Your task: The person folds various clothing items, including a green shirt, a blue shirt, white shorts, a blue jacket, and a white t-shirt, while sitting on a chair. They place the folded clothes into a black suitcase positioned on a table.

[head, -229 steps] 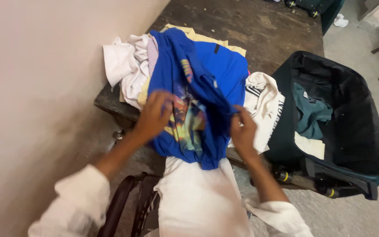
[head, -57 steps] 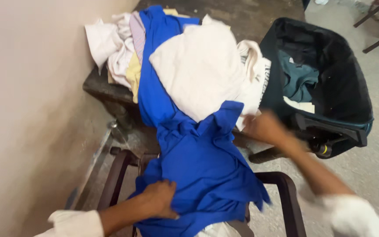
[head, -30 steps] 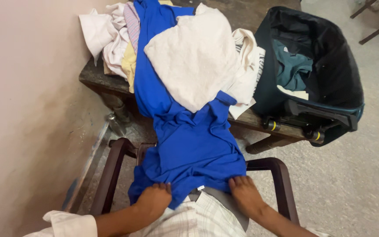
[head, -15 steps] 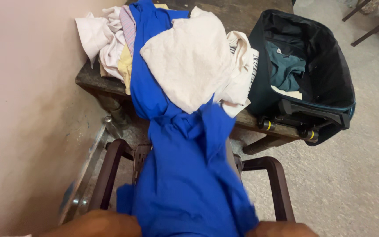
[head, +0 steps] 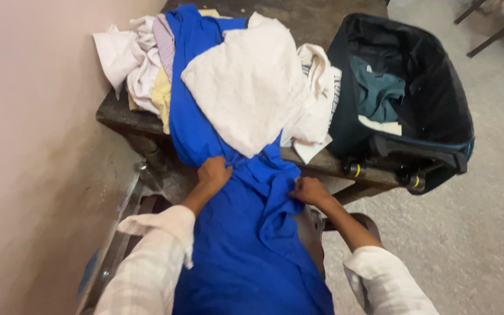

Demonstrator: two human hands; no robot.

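Left hand [head: 214, 173]: fingers closed on the blue T-shirt [head: 246, 233] at the table edge [head: 118, 114].
Right hand [head: 309, 190]: pinching a fold of the shirt.
Shirt: stretched from the clothes pile to the lap.
White garment [head: 246, 81]: lying on its upper part, pinning it.

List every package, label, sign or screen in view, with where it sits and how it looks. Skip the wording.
No packages, signs or screens show.
White garment with dark print: draped at the table edge beside the open suitcase; dark lettering runs down its right edge, partly folded over.
Small pale tag: on the teal garment inside the suitcase; too small to make out.
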